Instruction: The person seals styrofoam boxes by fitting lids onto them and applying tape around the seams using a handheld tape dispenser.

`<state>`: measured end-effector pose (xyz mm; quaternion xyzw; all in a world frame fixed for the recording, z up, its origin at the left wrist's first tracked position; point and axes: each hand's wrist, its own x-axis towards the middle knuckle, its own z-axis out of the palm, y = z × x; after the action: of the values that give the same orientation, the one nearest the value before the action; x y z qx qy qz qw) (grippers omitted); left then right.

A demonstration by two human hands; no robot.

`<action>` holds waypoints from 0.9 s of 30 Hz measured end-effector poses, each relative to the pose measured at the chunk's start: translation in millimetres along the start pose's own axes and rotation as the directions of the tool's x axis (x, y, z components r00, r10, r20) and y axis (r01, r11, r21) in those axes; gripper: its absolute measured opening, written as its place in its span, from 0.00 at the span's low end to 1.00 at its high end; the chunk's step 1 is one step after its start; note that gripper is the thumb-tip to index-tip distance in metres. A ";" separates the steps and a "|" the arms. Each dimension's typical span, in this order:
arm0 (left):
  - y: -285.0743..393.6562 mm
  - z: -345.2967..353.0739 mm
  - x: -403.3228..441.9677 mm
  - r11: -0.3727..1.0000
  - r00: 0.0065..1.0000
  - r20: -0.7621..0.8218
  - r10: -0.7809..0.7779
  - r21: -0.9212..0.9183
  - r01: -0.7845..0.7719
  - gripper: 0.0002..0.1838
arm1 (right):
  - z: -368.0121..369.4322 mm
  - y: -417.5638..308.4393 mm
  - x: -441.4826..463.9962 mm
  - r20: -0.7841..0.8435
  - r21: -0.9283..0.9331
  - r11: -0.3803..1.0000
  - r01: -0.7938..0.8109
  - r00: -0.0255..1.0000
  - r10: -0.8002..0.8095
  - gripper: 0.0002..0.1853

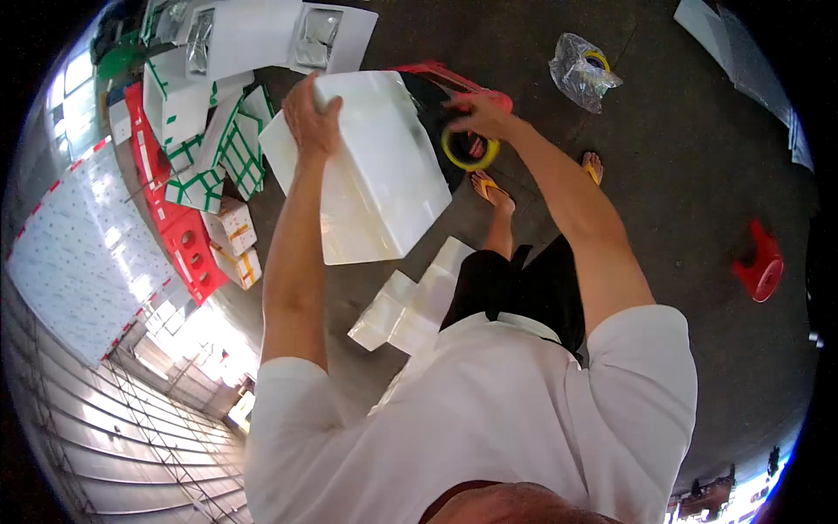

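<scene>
A large white foam box [380, 166] sits tilted in front of me, its smooth faces turned up. My left hand [312, 122] grips its far left edge, the thumb spread over the near face. To the right of the box, my right hand [484, 120] has curled fingers at the upper rim of a roll of yellow-edged tape [471, 162]. The fingertips are slightly blurred. Behind the box and the tape, part of a red plastic stool [484, 94] shows; the box hides the rest.
Smaller white foam boxes [417, 301] lie near my legs. Green-taped foam boxes [188, 109] pile up at the left beside a red barrier [166, 210]. A plastic bag with a tape roll [585, 72] lies on the floor ahead. Another red stool [759, 262] is at the right.
</scene>
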<state>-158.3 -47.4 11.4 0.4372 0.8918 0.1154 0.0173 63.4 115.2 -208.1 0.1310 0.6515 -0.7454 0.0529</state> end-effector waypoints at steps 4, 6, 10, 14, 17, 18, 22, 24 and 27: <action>-29.7 9.8 4.2 0.955 0.950 -0.112 -0.291 0.016 0.295 0.33 | 19.4 16.8 -128.9 0.118 0.022 0.987 -0.157 0.981 0.153 0.32; -57.8 12.6 4.9 0.947 0.940 -0.116 -0.322 -0.023 0.322 0.33 | 29.7 20.5 -164.3 0.169 0.087 0.963 -0.253 0.957 0.237 0.32; -66.1 11.1 1.2 0.843 0.833 -0.156 -0.532 0.002 0.538 0.34 | 39.1 31.9 -158.6 0.142 0.131 0.957 -0.258 0.961 0.239 0.31; -63.9 0.9 4.1 0.768 0.758 -0.147 -0.635 -0.017 0.640 0.36 | 29.4 -2.0 -136.5 0.182 -0.375 0.927 0.020 0.982 0.053 0.30; -83.7 9.0 -0.9 0.627 0.617 -0.182 -0.765 0.001 0.779 0.36 | 37.7 25.1 -159.2 0.228 -0.375 0.926 0.035 0.972 0.055 0.30; -82.3 9.6 -2.7 0.631 0.617 -0.192 -0.763 -0.016 0.775 0.36 | 35.2 21.4 -161.9 0.063 -0.129 0.992 0.000 0.998 0.008 0.30; -72.5 1.0 -13.0 0.496 0.460 -0.294 -0.837 -0.057 0.866 0.35 | 47.7 0.3 -102.2 -0.776 0.540 0.820 0.189 0.489 0.398 0.26; -75.3 1.4 -12.6 0.554 0.478 -0.377 -0.794 -0.124 0.823 0.33 | 71.2 7.0 -63.1 -0.874 0.327 0.934 0.140 0.420 0.243 0.27; -55.2 10.6 -35.2 0.911 0.804 -0.442 -0.396 -0.082 0.404 0.36 | 67.9 5.8 -82.0 -0.832 0.327 0.934 0.146 0.513 0.211 0.28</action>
<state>-178.0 -105.6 -13.5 0.2009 0.9440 0.1998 -0.1689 135.0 39.9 -184.1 0.5011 0.4426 -0.6865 -0.2859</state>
